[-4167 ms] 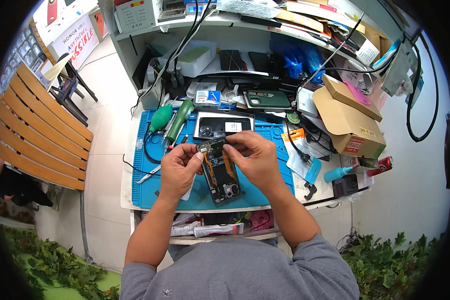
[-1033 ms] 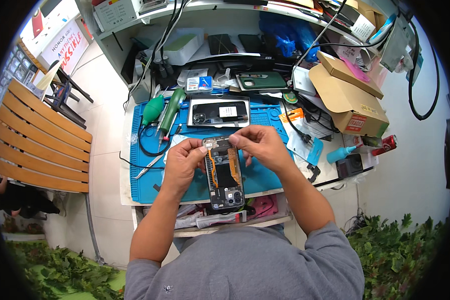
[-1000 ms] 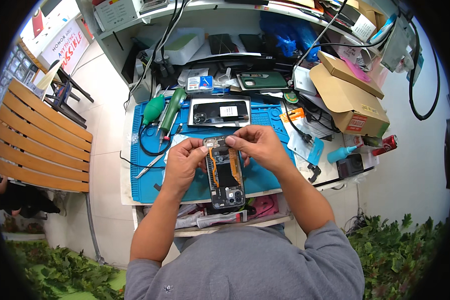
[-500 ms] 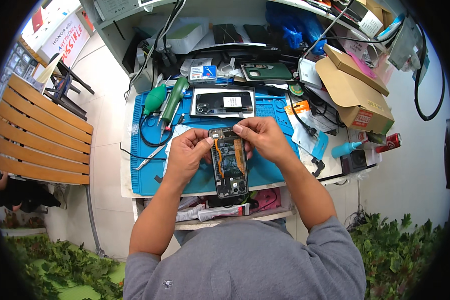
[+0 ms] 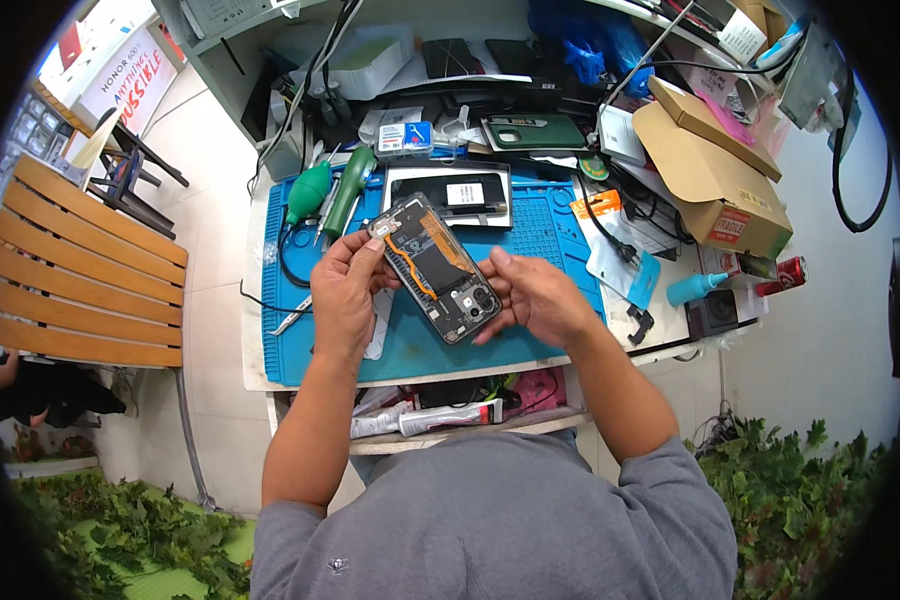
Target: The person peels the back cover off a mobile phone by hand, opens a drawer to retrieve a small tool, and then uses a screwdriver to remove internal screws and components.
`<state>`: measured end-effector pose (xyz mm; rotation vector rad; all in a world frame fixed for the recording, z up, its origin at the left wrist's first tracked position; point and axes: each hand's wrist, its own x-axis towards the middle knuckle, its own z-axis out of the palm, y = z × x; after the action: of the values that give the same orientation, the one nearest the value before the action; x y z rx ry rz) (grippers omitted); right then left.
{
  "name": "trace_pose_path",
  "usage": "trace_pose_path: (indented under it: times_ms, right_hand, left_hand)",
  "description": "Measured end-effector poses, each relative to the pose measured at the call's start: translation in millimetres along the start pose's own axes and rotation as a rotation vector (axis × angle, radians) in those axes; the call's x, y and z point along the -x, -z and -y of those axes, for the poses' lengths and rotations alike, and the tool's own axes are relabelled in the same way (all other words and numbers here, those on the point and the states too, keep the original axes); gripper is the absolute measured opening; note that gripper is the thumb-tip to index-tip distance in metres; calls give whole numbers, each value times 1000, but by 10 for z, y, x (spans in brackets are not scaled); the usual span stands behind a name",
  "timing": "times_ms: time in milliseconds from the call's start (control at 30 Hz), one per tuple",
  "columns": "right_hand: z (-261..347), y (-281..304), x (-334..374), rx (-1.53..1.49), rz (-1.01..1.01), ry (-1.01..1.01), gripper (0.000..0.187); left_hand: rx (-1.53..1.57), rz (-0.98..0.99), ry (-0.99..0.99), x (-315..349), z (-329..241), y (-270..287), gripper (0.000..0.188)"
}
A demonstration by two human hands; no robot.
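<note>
My left hand (image 5: 345,295) grips a smartphone (image 5: 420,258) by its upper left corner, thumb on top. The phone's back cover is off, baring a black battery, orange flex cables and a camera module at the lower right. It is tilted above a blue work mat (image 5: 410,355). Beside the phone's right edge is my right hand (image 5: 542,300), its thumb and fingers apart; whether a fingertip touches the edge I cannot tell. Behind the phone, a shallow white box (image 5: 503,176) holds another dark phone (image 5: 430,192). Tweezers (image 5: 292,318) lie left of my left hand.
A green air blower (image 5: 308,192) and a green-handled tool (image 5: 348,195) lie at the mat's left. Cardboard boxes (image 5: 690,180), a light-blue bottle (image 5: 692,290) and a black cable (image 5: 610,235) crowd the right. An open drawer (image 5: 560,418) with tubes sits below the front edge.
The phone has turned so that its camera end points to the lower right. My right hand has let go of its top corner and moved down beside its right edge.
</note>
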<state>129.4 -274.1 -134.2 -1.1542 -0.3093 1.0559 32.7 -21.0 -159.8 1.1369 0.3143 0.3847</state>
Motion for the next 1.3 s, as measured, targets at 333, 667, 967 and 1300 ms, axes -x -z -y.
trace_pose_path:
  times_ms: [333, 667, 967, 1300]
  right_hand:
    - [-168, -290, 71, -107, -74, 284, 64]
    - [255, 199, 235, 94, -20, 124, 55]
    - [255, 362, 23, 109, -260, 286, 35]
    - [112, 147, 39, 212, -134, 253, 34]
  left_hand:
    - [101, -69, -10, 62, -4, -103, 23]
    - [-33, 202, 77, 49, -132, 27, 47]
    - [-285, 492, 296, 213, -148, -141, 35]
    - [-262, 448, 301, 222, -124, -197, 40]
